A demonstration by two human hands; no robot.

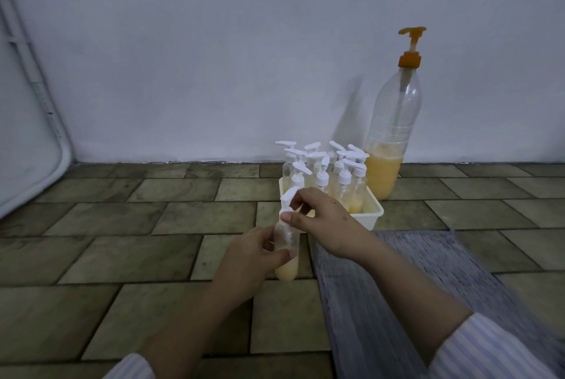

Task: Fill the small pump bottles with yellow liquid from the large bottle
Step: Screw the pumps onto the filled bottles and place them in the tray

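Left hand [256, 251] grips small pump bottle [286, 259], partly filled; right hand [321, 222] pinches its pump cap [289, 199]. Tub [374, 210] bottles hold liquid; large bottle [393, 134] about one-third full.

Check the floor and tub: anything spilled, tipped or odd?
No spill shows. The held small bottle tilts between the left hand and right hand, only its bottom filled. The large bottle stands upright behind the tub.

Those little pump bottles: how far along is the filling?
The small bottles in the white tub show yellow liquid low down; how full is hard to tell. In hand: the left hand holds one part-filled bottle while the right hand pinches its pump top. The large bottle still has liquid left.
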